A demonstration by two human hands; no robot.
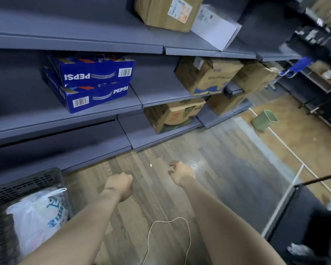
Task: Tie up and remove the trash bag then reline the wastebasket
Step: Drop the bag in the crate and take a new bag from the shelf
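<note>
A small green wastebasket stands on the wood floor far off at the right, past the end of the shelving, and no liner shows in it. At the bottom left a white plastic bag with blue print sits in a black slotted basket. Both my arms reach forward over the floor. My left hand is curled into a fist and holds nothing. My right hand has loosely curled fingers, also with nothing in them. Neither hand touches the bag or the wastebasket.
Grey shelving runs along the left with blue Pepsi cartons and cardboard boxes. A dark unit stands at the lower right, with more dark racks at the far right. A thin white cord dangles between my arms.
</note>
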